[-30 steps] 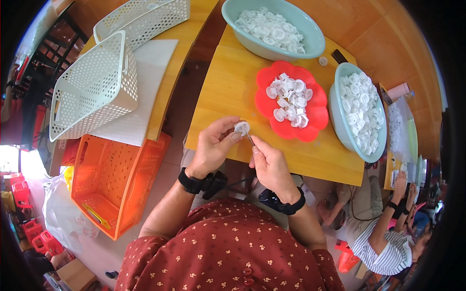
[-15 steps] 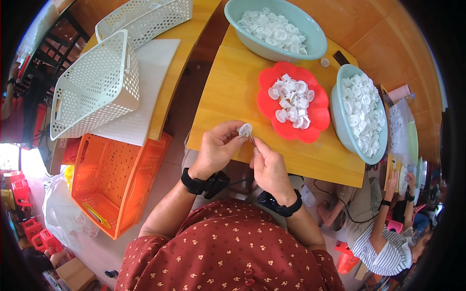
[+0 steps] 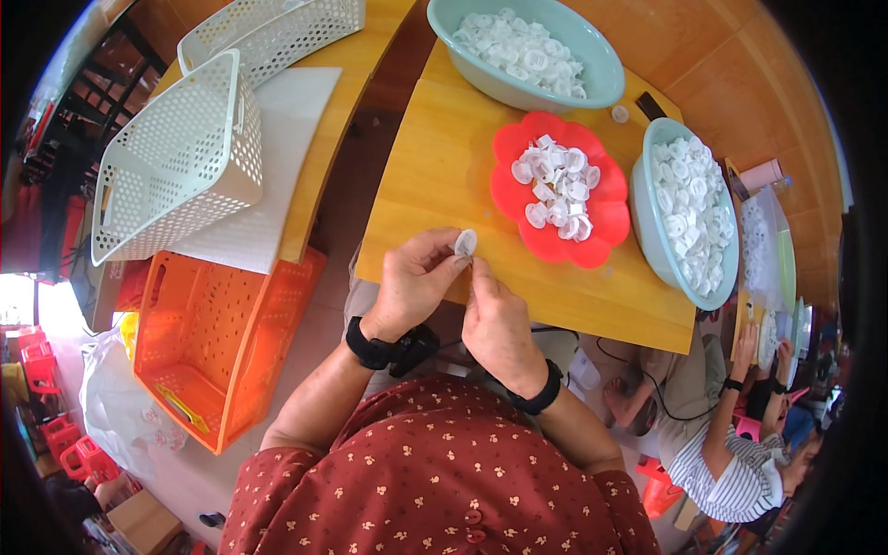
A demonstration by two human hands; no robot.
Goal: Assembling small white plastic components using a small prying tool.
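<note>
Between thumb and fingers, my left hand (image 3: 412, 285) pinches a small round white plastic piece (image 3: 466, 241) above the wooden table's near edge. Just right of it, my right hand (image 3: 500, 324) is closed, its fingertips up against the underside of the piece. The thin metal tool seen in this hand a moment ago is now mostly hidden by the fingers. Beyond my hands lies a red flower-shaped dish (image 3: 606, 242) holding a heap of similar white pieces (image 3: 561, 181).
Pale green basins full of white pieces stand at the back (image 3: 499, 88) and right (image 3: 655, 242). A dark phone-like slab (image 3: 651, 106) lies between them. Left are white perforated baskets (image 3: 176, 166) and an orange crate (image 3: 236, 361). A person in stripes (image 3: 717, 476) sits at right.
My right hand has turned, its fingertips moving slightly left and up to the white piece, so the metal tool no longer shows clearly. The piece has tilted slightly in my left hand.
</note>
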